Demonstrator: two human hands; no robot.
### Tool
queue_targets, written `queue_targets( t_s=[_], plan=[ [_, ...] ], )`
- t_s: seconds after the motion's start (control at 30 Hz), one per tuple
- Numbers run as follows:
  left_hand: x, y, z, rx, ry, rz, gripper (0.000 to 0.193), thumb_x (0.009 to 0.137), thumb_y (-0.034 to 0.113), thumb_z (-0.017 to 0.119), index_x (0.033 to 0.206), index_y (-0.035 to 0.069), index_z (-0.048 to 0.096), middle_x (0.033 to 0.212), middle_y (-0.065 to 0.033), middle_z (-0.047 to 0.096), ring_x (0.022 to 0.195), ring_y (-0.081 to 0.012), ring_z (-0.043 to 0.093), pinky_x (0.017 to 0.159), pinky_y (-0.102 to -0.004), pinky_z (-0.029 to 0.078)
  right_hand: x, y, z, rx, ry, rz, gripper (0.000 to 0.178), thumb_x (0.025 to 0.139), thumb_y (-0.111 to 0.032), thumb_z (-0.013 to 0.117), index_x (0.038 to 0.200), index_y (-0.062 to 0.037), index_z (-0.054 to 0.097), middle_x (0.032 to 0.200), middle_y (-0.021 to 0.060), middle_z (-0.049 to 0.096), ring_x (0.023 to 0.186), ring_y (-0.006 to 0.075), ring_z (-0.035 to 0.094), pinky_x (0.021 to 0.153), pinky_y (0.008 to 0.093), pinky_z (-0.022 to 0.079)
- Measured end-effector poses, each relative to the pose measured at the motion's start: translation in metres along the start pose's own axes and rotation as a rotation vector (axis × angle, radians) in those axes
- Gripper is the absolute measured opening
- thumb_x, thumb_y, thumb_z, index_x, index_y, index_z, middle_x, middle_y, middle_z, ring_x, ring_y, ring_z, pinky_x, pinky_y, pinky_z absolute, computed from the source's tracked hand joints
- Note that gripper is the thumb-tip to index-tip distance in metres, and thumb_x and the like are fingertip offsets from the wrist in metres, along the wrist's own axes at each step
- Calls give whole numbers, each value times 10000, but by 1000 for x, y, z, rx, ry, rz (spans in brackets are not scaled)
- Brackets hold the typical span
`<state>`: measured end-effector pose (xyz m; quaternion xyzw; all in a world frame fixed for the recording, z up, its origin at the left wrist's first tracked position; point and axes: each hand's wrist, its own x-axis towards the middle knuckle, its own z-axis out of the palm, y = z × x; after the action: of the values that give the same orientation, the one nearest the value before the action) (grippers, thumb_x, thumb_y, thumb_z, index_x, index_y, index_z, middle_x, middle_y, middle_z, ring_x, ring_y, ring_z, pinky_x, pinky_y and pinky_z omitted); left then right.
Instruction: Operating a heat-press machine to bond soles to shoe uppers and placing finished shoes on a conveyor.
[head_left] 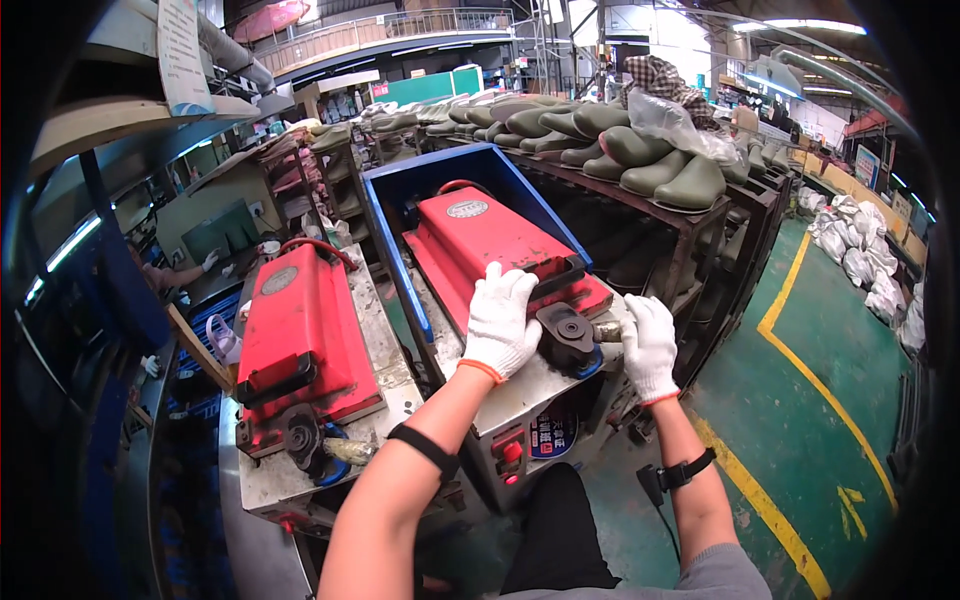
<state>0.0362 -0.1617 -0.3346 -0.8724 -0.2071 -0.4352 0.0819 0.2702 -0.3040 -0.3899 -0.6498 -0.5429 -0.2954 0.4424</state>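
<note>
My left hand (pixel 502 322), in a white glove with an orange cuff, lies on the front of a red machine cover (pixel 480 235) with its fingers stretched out. A black bar handle (pixel 558 282) is just right of its fingertips. Below the handle is a black rotary hub (pixel 570 328), with a worn, wrapped lever handle (pixel 606 331) sticking out to the right. My right hand (pixel 650 348), gloved the same way, is closed around the outer end of that lever. The palm side of this hand is hidden.
A second red-covered machine (pixel 305 330) stands to the left. A blue guard (pixel 455 160) surrounds the rear of the nearer one. Behind, olive-green rubber boots (pixel 665 175) crowd a metal rack. White bags (pixel 860 250) line the green floor at right. Another person's gloved hand (pixel 210 260) shows far left.
</note>
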Motion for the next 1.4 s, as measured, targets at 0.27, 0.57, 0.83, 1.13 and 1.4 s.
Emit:
queue_targets(
  t_s=[0.27, 0.57, 0.83, 1.13, 1.4],
  plan=[
    [-48, 3, -179, -128, -509, -155, 595, 877, 308, 730, 1404, 53, 630, 1416, -228, 634, 1315, -408, 592, 1147, -489, 454, -60, -158, -21, 770, -254, -231, 392, 872, -10, 692, 1263, -37, 684, 1239, 183, 680, 1193, 406, 641, 1061, 490, 510],
    [-173, -71, -271, 43, -256, -379, 203, 921, 229, 753, 1056, 78, 750, 949, -142, 700, 938, -346, 689, 857, -451, 548, -62, -309, 0, 973, -1070, -179, 509, 1073, -315, 616, 1540, -124, 557, 1264, 226, 699, 1138, 399, 692, 999, 467, 547],
    [-162, -95, -281, 262, 31, -177, 195, 848, 197, 787, 1013, 102, 743, 934, -89, 733, 885, -323, 702, 830, -460, 544, -34, -332, 16, 438, -867, -322, 525, 1003, -497, 652, 1458, -236, 629, 1163, 187, 736, 1066, 400, 720, 924, 501, 571],
    [-108, -137, -299, -230, -924, -923, 441, 960, 482, 711, 1002, 44, 746, 778, -58, 734, 726, -163, 713, 699, -327, 564, -23, -346, 51, 1242, -1562, 295, 593, 1056, -339, 606, 1596, -115, 510, 1007, 108, 710, 700, 134, 629, 638, 296, 520],
    [-108, -151, -292, -410, -928, -992, 394, 946, 439, 782, 828, 79, 673, 669, 8, 605, 577, -98, 519, 541, -290, 415, -40, -344, 51, 1584, -1486, 711, 382, 1117, -261, 544, 1426, -49, 617, 913, 65, 643, 573, 60, 472, 491, 207, 354]
  ],
)
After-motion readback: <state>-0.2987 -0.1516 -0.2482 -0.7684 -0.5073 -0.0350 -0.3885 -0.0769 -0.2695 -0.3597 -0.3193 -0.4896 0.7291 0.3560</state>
